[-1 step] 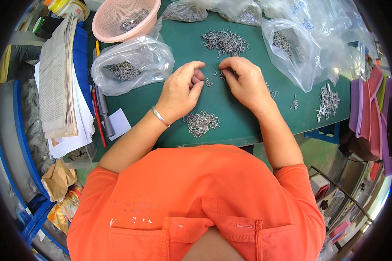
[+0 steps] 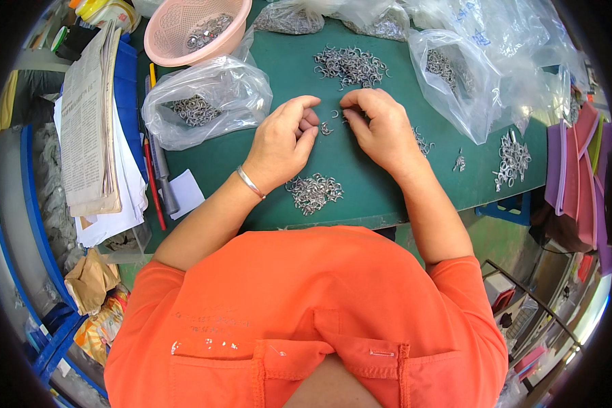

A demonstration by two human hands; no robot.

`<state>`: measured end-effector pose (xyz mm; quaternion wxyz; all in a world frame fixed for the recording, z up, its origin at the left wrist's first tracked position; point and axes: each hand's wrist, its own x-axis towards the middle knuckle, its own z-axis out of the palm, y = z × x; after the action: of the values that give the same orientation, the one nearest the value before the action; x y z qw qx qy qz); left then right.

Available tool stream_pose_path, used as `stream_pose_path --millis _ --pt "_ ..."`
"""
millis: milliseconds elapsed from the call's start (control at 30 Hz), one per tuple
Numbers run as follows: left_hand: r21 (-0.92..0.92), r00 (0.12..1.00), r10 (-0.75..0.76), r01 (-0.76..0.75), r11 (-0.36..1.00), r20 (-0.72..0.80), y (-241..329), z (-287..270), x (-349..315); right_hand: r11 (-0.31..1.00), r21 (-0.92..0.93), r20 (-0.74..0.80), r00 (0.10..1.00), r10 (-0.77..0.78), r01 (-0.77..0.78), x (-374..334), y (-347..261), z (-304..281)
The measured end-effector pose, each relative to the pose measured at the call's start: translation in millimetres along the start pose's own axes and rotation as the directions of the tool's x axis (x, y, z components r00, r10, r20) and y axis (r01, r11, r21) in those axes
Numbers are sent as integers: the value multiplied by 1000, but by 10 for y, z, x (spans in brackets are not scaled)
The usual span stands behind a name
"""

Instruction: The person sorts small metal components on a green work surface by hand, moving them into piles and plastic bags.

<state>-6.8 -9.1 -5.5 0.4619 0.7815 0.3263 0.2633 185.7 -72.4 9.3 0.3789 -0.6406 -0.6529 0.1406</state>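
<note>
On the green table top (image 2: 279,211), both my hands hover close together over a few small curved metal pieces (image 2: 326,128). My left hand (image 2: 282,139), with a silver bangle at its wrist, has curled fingers and the thumb near them; whatever they may hold is hidden. My right hand (image 2: 381,126) is bent into a pinch beside the loose pieces, its fingertips partly hidden. Beyond my hands lies a heap of dark grey hook-shaped metal pieces (image 2: 350,66). A shinier heap of small metal pieces (image 2: 314,194) sits nearer to me, between my forearms.
An open plastic bag of metal parts (image 2: 207,81) lies left, below a pink basket (image 2: 158,34). Another clear bag (image 2: 479,112) rests right. Newspapers (image 2: 92,115) and a red pen (image 2: 154,183) line the left edge. Metal clasps (image 2: 513,161) are piled at right.
My right hand has shifted very slightly to the left. My left hand and the heaps look the same.
</note>
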Motion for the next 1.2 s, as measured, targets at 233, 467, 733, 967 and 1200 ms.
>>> stream_pose_path --millis 233,467,733,967,1200 --pt "13 1000 4 -4 1000 2 -29 3 -3 992 -38 -10 993 -121 120 59 -19 73" --pt "-3 1000 -7 7 1000 -6 -11 0 -4 997 -66 -20 999 -49 47 62 2 -122" --pt "6 1000 23 -23 1000 -6 -17 12 -3 995 -23 -13 996 -93 92 102 -5 2" --pt "6 1000 3 -3 1000 -8 -1 2 -1 1000 13 53 999 3 -4 11 10 -130" --pt "-5 1000 11 -11 1000 -8 -15 14 0 999 -34 102 994 32 -28 -40 -36 -65"
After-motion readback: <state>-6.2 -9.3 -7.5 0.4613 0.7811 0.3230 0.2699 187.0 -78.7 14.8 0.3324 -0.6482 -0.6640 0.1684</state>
